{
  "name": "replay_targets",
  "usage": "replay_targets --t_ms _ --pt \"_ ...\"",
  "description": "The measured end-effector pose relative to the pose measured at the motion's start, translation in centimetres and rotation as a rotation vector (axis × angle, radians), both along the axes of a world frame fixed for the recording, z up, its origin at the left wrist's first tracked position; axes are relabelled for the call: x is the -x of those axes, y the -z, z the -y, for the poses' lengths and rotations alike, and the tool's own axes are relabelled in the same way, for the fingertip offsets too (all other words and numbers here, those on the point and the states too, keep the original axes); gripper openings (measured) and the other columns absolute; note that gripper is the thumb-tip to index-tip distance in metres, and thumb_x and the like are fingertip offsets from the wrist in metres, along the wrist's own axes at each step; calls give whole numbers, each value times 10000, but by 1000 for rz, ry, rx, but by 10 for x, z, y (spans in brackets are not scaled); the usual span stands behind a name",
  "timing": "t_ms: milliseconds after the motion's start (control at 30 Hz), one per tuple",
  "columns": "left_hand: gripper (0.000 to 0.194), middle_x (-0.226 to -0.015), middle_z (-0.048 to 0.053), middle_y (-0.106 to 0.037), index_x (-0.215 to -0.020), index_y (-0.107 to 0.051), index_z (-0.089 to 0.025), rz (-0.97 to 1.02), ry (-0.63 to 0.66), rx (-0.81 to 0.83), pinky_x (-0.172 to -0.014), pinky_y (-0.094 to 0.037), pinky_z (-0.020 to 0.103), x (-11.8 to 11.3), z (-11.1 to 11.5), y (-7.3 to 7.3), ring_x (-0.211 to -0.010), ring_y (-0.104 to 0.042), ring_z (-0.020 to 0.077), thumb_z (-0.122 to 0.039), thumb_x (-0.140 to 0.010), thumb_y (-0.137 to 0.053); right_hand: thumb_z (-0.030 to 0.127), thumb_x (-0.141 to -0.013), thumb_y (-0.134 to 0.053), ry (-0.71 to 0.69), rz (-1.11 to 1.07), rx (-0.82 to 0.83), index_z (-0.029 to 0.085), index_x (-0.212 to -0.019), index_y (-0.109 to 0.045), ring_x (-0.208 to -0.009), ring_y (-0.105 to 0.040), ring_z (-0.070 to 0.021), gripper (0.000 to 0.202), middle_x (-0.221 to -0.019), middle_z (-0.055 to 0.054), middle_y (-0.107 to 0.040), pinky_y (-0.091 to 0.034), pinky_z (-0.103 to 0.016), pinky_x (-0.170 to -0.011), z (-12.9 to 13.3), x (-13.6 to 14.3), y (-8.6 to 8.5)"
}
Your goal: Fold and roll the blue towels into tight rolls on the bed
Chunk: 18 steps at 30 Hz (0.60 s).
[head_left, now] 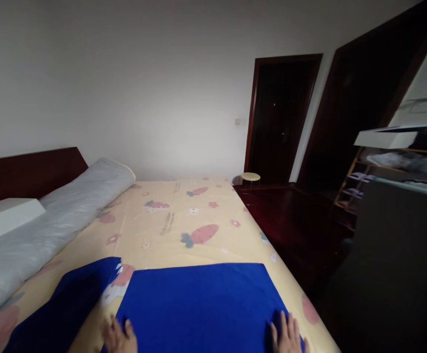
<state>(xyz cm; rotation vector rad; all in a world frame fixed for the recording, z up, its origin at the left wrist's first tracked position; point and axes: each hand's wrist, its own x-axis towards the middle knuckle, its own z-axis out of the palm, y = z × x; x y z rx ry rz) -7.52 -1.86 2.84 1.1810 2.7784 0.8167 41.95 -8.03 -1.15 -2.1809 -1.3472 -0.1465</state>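
The blue cloth lies flat on the patterned bed sheet, far edge straight, near edge out of view. The left hand is at its left edge, fingers parted; the right hand is at its right edge, fingers extended. Neither appears to grip. Spreading looks done across the visible part; the rest cannot be told. A second blue cloth lies to the left, seemingly not laid out, beside a grey roll.
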Motion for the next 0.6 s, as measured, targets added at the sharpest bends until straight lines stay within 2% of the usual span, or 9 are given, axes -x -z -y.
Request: replay_targets --t_ms 67,133,200,267,333,433,533,600 --pt "678 -1581 131 -327 -1552 -86 -155 -155 284 1 -1184 -211 609 -53 -3 -14 -1489 -213 276 -382 -914 -108 570 -931 -156 -110 26 7 242 -1556 -80 -1432 -287 -342 710 -1540 -113 -373 -265 -618 -1132 -15 40 -7" --pt "647 -1599 34 -286 -1544 -54 -220 -227 563 91 -1235 -144 540 -114 -3 -20 -1502 -125 228 -345 -913 -116 479 -951 -172 -360 13 122 309 -1546 -85 -1436 -267 -283 625 -1531 -29 -386 -297 -551 -1150 -30 89 -15" --pt "618 -1609 -61 -208 -1525 -52 -279 -194 755 217 -1256 -161 451 -166 1 -16 -1496 -106 189 -325 -913 -126 387 -953 -204 -529 -13 252 379 -1529 -111 -1439 -242 -239 584 -1536 53 -341 -297 -515 -1165 -40 134 -21" --pt "592 -1598 -101 -186 -1507 -95 -321 -142 909 311 -1255 -198 411 -195 8 -5 -1487 -134 169 -312 -917 -144 337 -950 -262 -651 -44 333 396 -1518 -157 -1435 -242 -237 581 -1539 73 -305 -304 -502 -1168 -44 164 -23" --pt "570 -1594 -82 -188 -1498 -121 -328 -110 1023 343 -1250 -211 441 -201 15 7 -1482 -169 184 -322 -930 -177 316 -951 -302 -731 -67 348 380 -1510 -215 -1426 -266 -256 569 -1540 49 -291 -318 -510 -1161 -42 177 -22" --pt "555 -1596 -41 -185 -1498 -137 -326 -127 1072 303 -1231 -225 495 -180 23 13 -1479 -200 212 -380 -953 -227 384 -969 -309 -764 -71 314 353 -1502 -265 -1426 -271 -278 536 -1547 13 -278 -311 -531 -1158 -34 172 -21" --pt "548 -1592 -35 -209 -1498 -188 -334 -193 986 298 -1211 -261 475 -148 29 10 -1474 -227 206 -402 -957 -252 517 -968 -287 -691 -70 307 377 -1513 -201 -1440 -232 -283 570 -1556 33 -267 -277 -552 -1170 -28 157 -25" --pt "544 -1591 -24 -230 -1499 -231 -316 -247 852 300 -1207 -259 464 -124 32 10 -1473 -234 199 -382 -958 -237 560 -955 -278 -618 -70 299 395 -1520 -146 -1444 -217 -278 603 -1552 53 -292 -267 -544 -1179 -24 145 -25"
